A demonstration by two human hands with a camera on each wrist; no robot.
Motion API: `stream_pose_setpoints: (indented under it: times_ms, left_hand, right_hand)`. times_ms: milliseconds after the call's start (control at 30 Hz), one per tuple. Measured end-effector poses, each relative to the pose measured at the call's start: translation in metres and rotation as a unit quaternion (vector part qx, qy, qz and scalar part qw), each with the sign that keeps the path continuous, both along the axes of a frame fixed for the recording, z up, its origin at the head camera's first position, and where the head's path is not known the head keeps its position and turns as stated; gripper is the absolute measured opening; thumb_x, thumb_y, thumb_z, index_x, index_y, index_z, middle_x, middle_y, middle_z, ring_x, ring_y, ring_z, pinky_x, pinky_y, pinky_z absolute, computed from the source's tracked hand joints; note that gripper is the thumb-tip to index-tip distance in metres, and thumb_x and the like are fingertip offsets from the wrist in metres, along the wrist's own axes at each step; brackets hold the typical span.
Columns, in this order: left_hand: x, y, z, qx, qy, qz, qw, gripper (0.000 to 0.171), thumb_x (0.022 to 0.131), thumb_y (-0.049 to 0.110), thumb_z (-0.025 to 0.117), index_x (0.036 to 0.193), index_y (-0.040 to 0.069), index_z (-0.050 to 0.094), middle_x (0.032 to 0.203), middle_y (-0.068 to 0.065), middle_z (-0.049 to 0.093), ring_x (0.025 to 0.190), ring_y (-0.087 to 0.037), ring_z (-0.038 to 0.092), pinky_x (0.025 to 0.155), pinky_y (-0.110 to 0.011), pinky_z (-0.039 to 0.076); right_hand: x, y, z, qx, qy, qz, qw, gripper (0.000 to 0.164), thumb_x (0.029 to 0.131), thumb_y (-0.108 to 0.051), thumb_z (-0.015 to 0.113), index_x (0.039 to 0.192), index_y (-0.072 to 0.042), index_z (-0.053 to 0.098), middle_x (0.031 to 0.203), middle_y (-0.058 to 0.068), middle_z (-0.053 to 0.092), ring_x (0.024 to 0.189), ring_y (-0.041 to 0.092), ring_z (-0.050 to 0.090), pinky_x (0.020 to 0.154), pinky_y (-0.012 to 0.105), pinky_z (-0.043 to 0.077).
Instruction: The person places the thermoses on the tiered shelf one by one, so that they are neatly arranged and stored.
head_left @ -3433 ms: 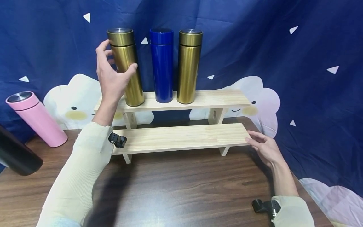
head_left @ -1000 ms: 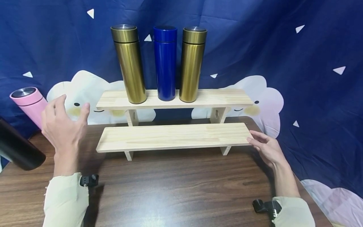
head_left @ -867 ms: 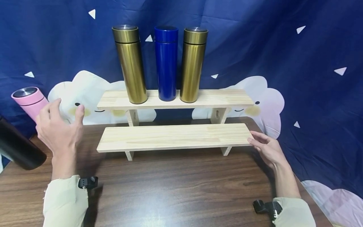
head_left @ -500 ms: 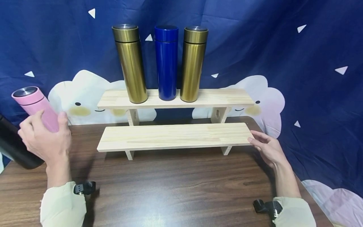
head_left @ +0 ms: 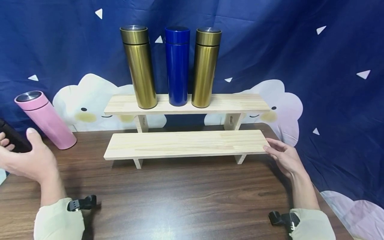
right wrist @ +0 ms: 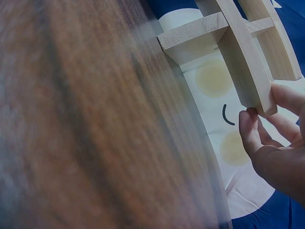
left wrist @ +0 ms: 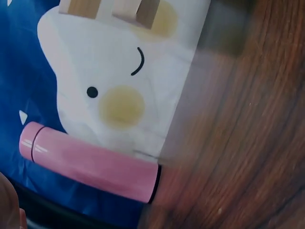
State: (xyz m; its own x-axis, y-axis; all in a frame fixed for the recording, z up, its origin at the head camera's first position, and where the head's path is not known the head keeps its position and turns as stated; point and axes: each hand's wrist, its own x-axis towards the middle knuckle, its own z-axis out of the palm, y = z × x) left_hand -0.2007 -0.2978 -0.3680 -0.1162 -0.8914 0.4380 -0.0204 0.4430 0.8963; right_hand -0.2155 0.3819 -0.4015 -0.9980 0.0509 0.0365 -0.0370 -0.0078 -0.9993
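Note:
At the left edge of the head view my left hand [head_left: 33, 160] is round a black thermos [head_left: 16, 138], thumb on one side and curled fingertips on the other; the hand hides its lower part. Beside it stands a pink thermos [head_left: 49, 121], seen whole in the left wrist view. My right hand [head_left: 283, 155] pinches the right end of the lower board of a two-tier wooden shelf [head_left: 186, 145]; the right wrist view has thumb and fingers on that board end. On the upper tier stand a gold thermos [head_left: 139, 70], a blue thermos [head_left: 177, 68] and another gold thermos [head_left: 207, 70].
The shelf rests on a brown wood-grain table [head_left: 180, 196]. Behind it hangs a dark blue curtain [head_left: 255, 50] printed with white clouds and small triangles. The table's right edge runs past my right forearm.
My left hand let go of the left gold thermos, came down leftward past the pink thermos, and took hold of the black thermos. The right hand has kept its place at the shelf end.

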Motion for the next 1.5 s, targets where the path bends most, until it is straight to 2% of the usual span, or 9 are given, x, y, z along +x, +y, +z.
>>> stream_pose_setpoints:
  times_ms: [133,300,433,600,833,900,1100,1267,1500]
  left_hand:
    - [0.006,-0.006,0.003,0.056,-0.019,0.006,0.9982,0.078,0.089,0.062,0.062,0.146,0.013,0.041,0.144,0.004,0.041,0.133,-0.005,0.033,0.108,-0.013,0.016]
    - [0.011,-0.008,0.009,0.105,-0.038,-0.002,0.9938,0.088,0.087,0.059,0.066,0.156,0.016,0.032,0.159,0.003,0.03,0.145,-0.004,0.022,0.11,-0.009,0.006]
    - [0.01,-0.012,0.009,0.122,-0.05,-0.003,0.9912,0.089,0.086,0.058,0.068,0.157,0.019,0.031,0.159,0.004,0.03,0.145,-0.005,0.021,0.111,-0.011,0.005]
    - [0.005,-0.029,0.005,0.136,-0.064,-0.01,0.9885,0.091,0.084,0.061,0.068,0.157,0.021,0.031,0.158,0.006,0.031,0.146,-0.006,0.021,0.113,-0.015,0.005]
    - [-0.001,-0.054,0.0,0.186,-0.037,-0.038,0.9811,0.091,0.077,0.057,0.079,0.152,0.023,0.04,0.154,0.006,0.039,0.145,-0.01,0.026,0.111,-0.014,0.01]
    - [-0.002,-0.059,-0.001,0.191,-0.038,-0.05,0.9796,0.09,0.077,0.055,0.08,0.151,0.023,0.041,0.154,0.006,0.04,0.144,-0.011,0.027,0.11,-0.014,0.011]
    - [-0.002,-0.07,-0.004,0.201,-0.077,-0.084,0.9728,0.087,0.079,0.055,0.075,0.152,0.023,0.04,0.155,0.003,0.039,0.145,-0.016,0.03,0.113,-0.018,0.016]
    - [-0.006,-0.08,-0.009,0.187,-0.109,-0.095,0.9718,0.086,0.083,0.057,0.067,0.155,0.023,0.037,0.158,0.0,0.036,0.145,-0.019,0.031,0.115,-0.021,0.018]
    - [-0.008,-0.089,-0.009,0.196,-0.135,-0.109,0.9652,0.083,0.087,0.059,0.06,0.156,0.02,0.035,0.16,-0.002,0.033,0.146,-0.017,0.029,0.116,-0.023,0.017]
  right_hand:
    - [-0.002,0.0,0.002,0.004,-0.001,0.0,1.0,0.057,0.094,-0.006,0.072,0.141,0.01,0.046,0.115,-0.009,0.062,0.108,-0.004,0.058,0.089,0.014,0.048]
    - [-0.002,0.001,0.003,0.008,-0.004,-0.008,1.0,0.055,0.093,-0.008,0.073,0.141,0.006,0.049,0.118,-0.009,0.062,0.108,-0.004,0.058,0.089,0.013,0.047]
    - [-0.001,0.001,0.003,0.013,-0.007,-0.01,1.0,0.054,0.093,-0.01,0.073,0.14,0.007,0.05,0.113,-0.012,0.064,0.104,-0.003,0.061,0.088,0.013,0.048]
    - [0.002,-0.001,0.001,0.02,-0.011,-0.012,1.0,0.059,0.093,-0.012,0.074,0.141,0.01,0.046,0.115,-0.009,0.063,0.102,-0.002,0.062,0.088,0.013,0.048]
    - [0.002,-0.002,0.001,0.015,-0.005,-0.003,1.0,0.058,0.094,-0.009,0.072,0.141,0.011,0.045,0.116,-0.01,0.063,0.106,-0.002,0.06,0.09,0.013,0.047]
    - [0.002,-0.002,0.001,0.013,-0.003,-0.003,1.0,0.057,0.094,-0.009,0.072,0.14,0.011,0.045,0.115,-0.011,0.064,0.105,-0.002,0.061,0.089,0.013,0.047]
    - [0.002,-0.002,0.001,-0.003,0.003,-0.001,1.0,0.057,0.094,-0.005,0.071,0.141,0.013,0.044,0.112,-0.011,0.064,0.105,-0.001,0.061,0.089,0.014,0.048]
    - [0.001,-0.001,0.001,-0.009,0.003,0.002,1.0,0.053,0.094,-0.003,0.07,0.139,0.012,0.046,0.112,-0.009,0.065,0.104,0.0,0.061,0.088,0.014,0.048]
    - [0.001,-0.001,0.001,0.003,-0.003,-0.005,1.0,0.057,0.094,-0.005,0.071,0.141,0.013,0.044,0.113,-0.01,0.064,0.105,-0.001,0.06,0.088,0.014,0.048]
